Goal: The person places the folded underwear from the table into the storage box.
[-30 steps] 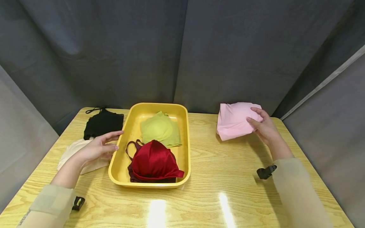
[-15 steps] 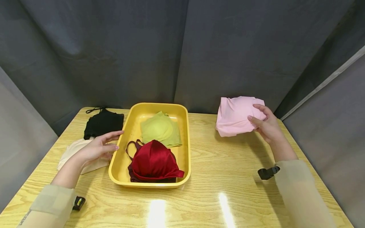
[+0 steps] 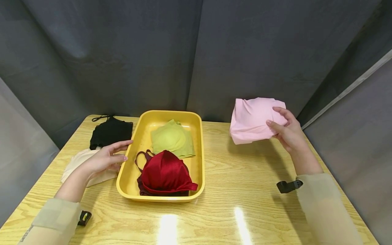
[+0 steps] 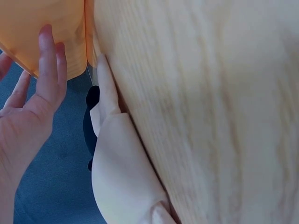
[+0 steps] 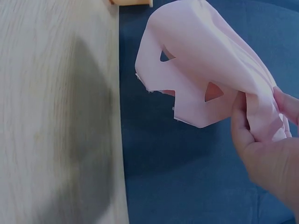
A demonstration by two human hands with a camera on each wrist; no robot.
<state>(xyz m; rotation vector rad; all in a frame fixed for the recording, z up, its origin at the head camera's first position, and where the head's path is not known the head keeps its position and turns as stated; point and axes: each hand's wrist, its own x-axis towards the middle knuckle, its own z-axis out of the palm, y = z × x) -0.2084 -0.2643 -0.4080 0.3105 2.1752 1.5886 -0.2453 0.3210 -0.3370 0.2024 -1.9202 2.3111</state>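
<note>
My right hand [image 3: 291,134] pinches the right side of a folded pink bra [image 3: 254,119], held above the table's back right. From the right wrist view, the pink bra [image 5: 201,56] hangs past the table edge, with small cut-outs along its underside. My left hand [image 3: 102,161] touches the left wall of a yellow tray [image 3: 201,153], its fingers loosely straight along the rim. Inside the tray, a yellow-green bra [image 3: 173,137] lies at the back and a red bra [image 3: 165,172] in front, over a dark maroon piece.
A black garment [image 3: 111,132] with a thin strap lies left of the tray. In front of it is a beige garment [image 3: 105,178], partly covered by my left hand. Grey curtains [image 3: 245,61] close off the back and sides of the wooden table [image 3: 239,180].
My right hand has lifted the pink bra off the table, raising it and tilting it a little. My left hand and the tray stay where they were.
</note>
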